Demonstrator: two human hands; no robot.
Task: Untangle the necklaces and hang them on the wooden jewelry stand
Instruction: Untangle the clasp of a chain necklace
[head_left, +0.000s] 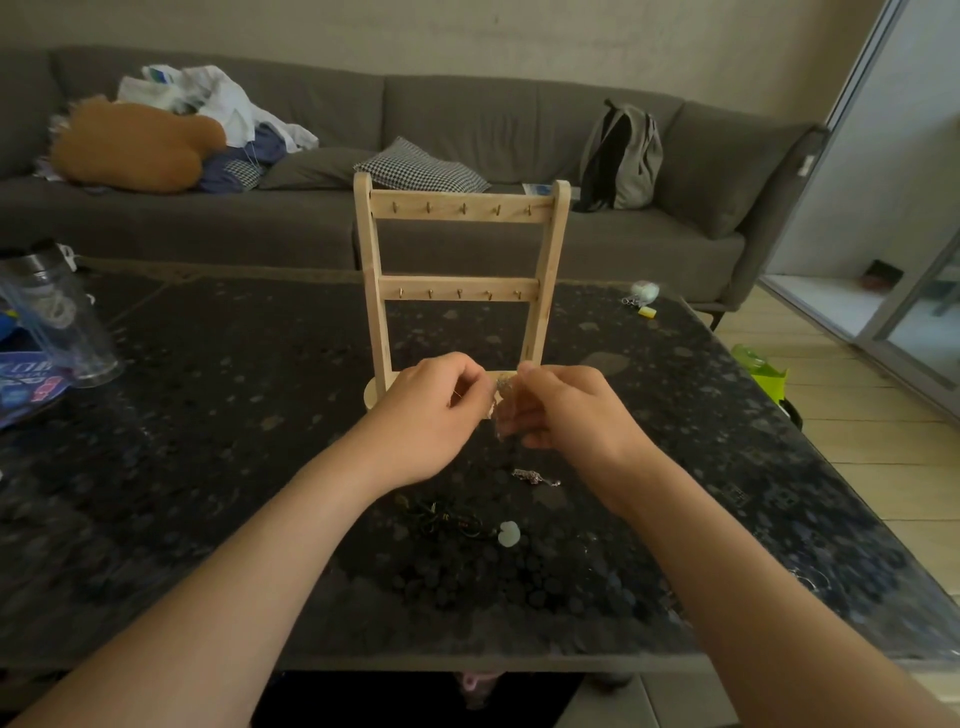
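Observation:
A wooden jewelry stand (460, 208) with two rows of small hooks stands upright on the dark table, and no necklace hangs on it. In front of its base, my left hand (431, 410) and my right hand (566, 405) both pinch a thin tangled silver necklace (503, 387) held above the table. A small silver chain (535, 477) lies on the table below my right hand. A black cord necklace (447, 522) with a pale green pendant (509, 534) lies nearer to me.
The dark speckled table (208, 415) carries a clear tumbler (57, 312) and printed packets at the left, and small items (644, 299) at the far right corner. A grey sofa (467, 119) with cushions, clothes and a backpack runs behind.

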